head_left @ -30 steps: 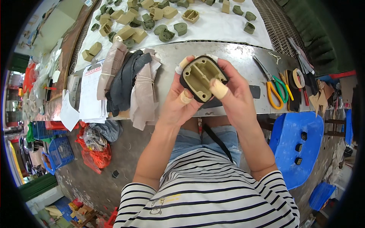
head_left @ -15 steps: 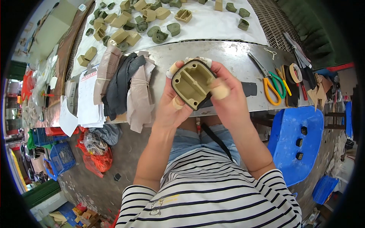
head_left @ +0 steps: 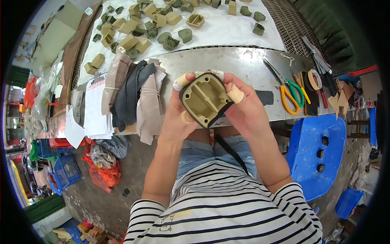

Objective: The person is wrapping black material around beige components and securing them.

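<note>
Between both hands is a tan moulded housing (head_left: 206, 99), its hollow side facing up, with inner ribs and several corner screw holes. Black edging shows round its outside, widest at the lower right. My left hand (head_left: 177, 120) grips the left side, its thumb low against the rim. My right hand (head_left: 248, 105) is closed on the right side, its thumb at the upper right edge. Pale tape or finger covers wrap several fingertips of both hands. The fingers under the housing are partly hidden. Beyond my right hand lies a flat dark strip (head_left: 265, 97) on the metal bench (head_left: 239, 58).
Many tan and olive housings (head_left: 130, 40) cover a white cloth at the back. Left stand bundled fabric pieces (head_left: 129, 91) and papers (head_left: 96, 107). Orange-handled scissors (head_left: 289, 97), green-handled scissors (head_left: 295, 92) and a tape roll (head_left: 314, 79) lie right, above a blue tub (head_left: 300, 162) holding several dark pieces.
Both hands have brought the housing slightly lower and tilted it a little. My right thumb, blurred over the inside before, now rests at the right rim.
</note>
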Demonstrator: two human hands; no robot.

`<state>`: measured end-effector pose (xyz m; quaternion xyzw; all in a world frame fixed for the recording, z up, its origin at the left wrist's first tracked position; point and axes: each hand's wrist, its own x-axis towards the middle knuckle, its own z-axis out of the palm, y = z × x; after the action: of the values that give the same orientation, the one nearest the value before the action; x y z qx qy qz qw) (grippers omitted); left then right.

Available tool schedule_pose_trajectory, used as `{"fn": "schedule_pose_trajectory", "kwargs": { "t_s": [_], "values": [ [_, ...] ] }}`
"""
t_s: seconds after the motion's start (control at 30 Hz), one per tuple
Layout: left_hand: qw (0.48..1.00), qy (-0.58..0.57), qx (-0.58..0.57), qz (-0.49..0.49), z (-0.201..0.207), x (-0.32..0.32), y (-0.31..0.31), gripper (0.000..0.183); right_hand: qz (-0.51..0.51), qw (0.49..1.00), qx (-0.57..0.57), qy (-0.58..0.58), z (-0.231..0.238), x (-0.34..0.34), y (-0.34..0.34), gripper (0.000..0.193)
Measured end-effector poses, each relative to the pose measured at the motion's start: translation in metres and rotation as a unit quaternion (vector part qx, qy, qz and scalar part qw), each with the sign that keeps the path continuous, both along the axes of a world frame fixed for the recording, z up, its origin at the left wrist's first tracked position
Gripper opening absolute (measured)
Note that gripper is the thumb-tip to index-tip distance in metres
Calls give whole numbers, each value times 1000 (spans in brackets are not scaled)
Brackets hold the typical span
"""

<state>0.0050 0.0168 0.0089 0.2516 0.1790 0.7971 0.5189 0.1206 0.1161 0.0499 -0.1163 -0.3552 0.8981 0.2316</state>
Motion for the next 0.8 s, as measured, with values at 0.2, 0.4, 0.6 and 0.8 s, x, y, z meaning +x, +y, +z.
{"fn": "schedule_pose_trajectory", "kwargs": {
  "t_s": [0.2,0.4,0.6,0.8],
  "values": [
    [998,58,-25,24,4,-2,-2,73,-35,986,155,-43,3,0,5,24],
    [995,86,-30,39,7,-3,-2,72,6,975,218,-49,12,-9,15,19],
    [999,-10,24,33,7,-3,9,73,-90,949,302,21,5,-9,-1,63],
    [996,5,26,81,1,8,11,78,-170,936,302,-54,1,-13,-16,55]
  ]
}}
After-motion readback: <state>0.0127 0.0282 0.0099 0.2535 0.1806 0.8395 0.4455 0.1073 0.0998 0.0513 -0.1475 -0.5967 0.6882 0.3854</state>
